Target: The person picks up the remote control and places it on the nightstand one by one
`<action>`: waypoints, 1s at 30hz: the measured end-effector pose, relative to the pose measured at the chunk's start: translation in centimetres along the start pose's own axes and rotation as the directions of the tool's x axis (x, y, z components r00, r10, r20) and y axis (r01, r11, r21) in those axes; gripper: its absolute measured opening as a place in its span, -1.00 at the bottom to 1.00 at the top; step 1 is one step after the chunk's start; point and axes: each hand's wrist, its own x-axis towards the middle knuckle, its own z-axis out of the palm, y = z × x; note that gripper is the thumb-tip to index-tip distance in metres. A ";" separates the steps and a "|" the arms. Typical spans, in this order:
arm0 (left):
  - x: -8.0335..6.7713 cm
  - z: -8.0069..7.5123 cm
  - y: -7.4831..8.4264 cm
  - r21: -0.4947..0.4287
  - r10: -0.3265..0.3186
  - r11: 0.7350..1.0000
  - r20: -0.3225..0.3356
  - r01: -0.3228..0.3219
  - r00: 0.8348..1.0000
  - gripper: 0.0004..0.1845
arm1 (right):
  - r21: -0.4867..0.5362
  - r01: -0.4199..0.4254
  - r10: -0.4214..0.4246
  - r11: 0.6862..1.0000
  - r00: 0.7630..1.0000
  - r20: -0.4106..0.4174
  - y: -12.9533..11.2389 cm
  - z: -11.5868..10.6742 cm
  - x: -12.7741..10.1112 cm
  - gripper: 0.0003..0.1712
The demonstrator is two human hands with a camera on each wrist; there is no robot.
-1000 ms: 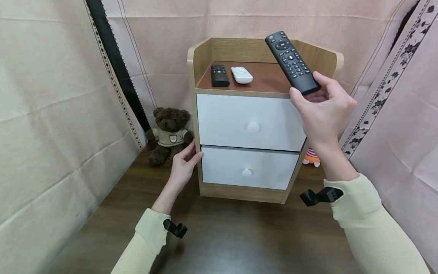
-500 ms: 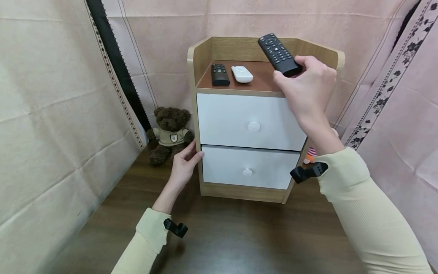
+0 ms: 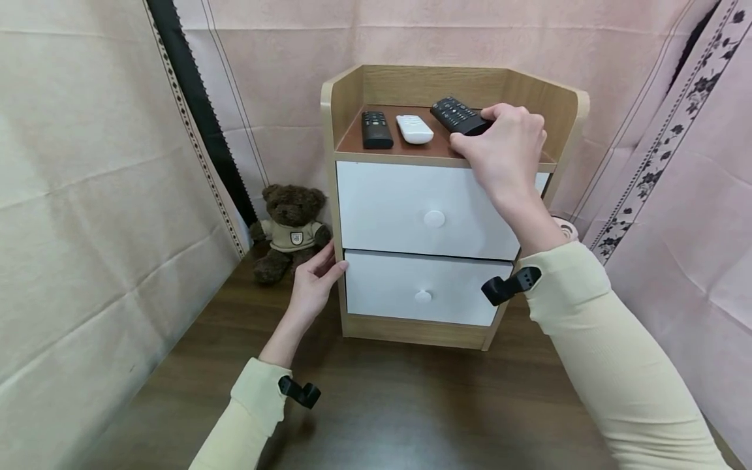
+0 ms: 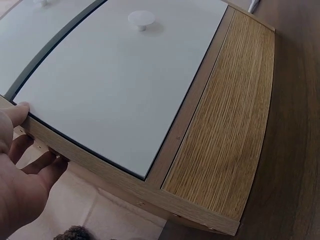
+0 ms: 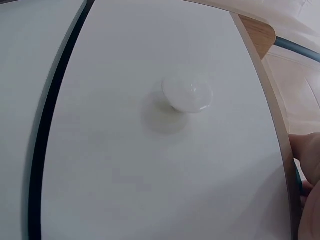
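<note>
Right grip (image 3: 510,147) pinches the black remote (image 3: 458,117) across its near end, thumb at the left and fingers at the right, leaving the far end and many of its buttons uncovered. It is over the right half of the brown shelf (image 3: 440,146) on top of the cabinet (image 3: 435,83), slanting with its far end up and to the left; whether any part of it touches the shelf, I cannot tell. Just to its left lie the white remote (image 3: 414,129) and, beyond that, a second black remote (image 3: 376,130).

Judging by its look, the black remote should be light and stiff, a slim plastic shell that will neither bend nor squash. Smooth sides could slide a little under dry fingertips, so a firm pinch on both long edges seems right, away from the raised buttons. Held at one end, it probably wants to tip; nearer the middle would balance better, though this hold leaves the far end unobstructed. A drop might crack the casing, but ordinary pressure should not.

Left grip (image 3: 311,284) clasps the cabinet's left front edge, thumb at the front and fingers along the outer side, near the teddy bear (image 3: 290,228)
</note>
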 end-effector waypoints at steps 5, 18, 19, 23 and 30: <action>-0.1 0.0 0.1 -0.002 -0.011 1.000 -0.001 0.011 1.000 -0.37 | -0.027 -0.008 0.009 1.000 1.000 0.009 -0.1 0.1 0.1 -0.45; 0.0 0.1 0.3 -0.034 -0.033 0.999 0.006 0.033 0.999 -0.38 | -0.111 -0.031 0.048 0.993 0.988 0.147 -0.2 -0.5 0.5 -0.19; 0.0 0.1 0.3 -0.032 -0.034 0.999 0.006 0.034 0.999 -0.38 | -0.119 -0.031 0.050 0.992 0.986 0.162 -0.3 -0.6 0.6 -0.17; 0.1 0.1 0.2 -0.032 -0.043 0.999 -0.003 0.043 0.999 -0.37 | -0.142 -0.031 0.061 0.989 0.975 0.212 -0.6 -0.8 1.0 -0.12; 0.1 0.2 0.1 -0.041 -0.047 0.998 -0.005 0.047 0.999 -0.38 | -0.153 -0.039 0.077 0.987 0.966 0.248 -0.8 -0.8 1.0 -0.15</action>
